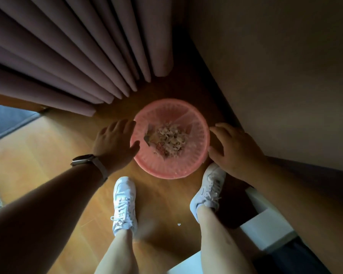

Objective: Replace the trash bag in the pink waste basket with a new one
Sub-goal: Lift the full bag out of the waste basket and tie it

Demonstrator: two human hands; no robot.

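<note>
Pink waste basket (171, 173), full, sits between both hands: left hand (115, 143) and right hand (234, 149) spread, empty. Step: removing old bag; next, grip its rim.

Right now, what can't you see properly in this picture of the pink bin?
- Head view: the floor of the pink waste basket is hidden by the trash piled inside.
- The bag lining it is too blurry to trace.
- Whether the left hand or right hand touches the rim is unclear; both look open.
- No new bag shows.
- The white furniture is cut off by the bottom edge.
</note>
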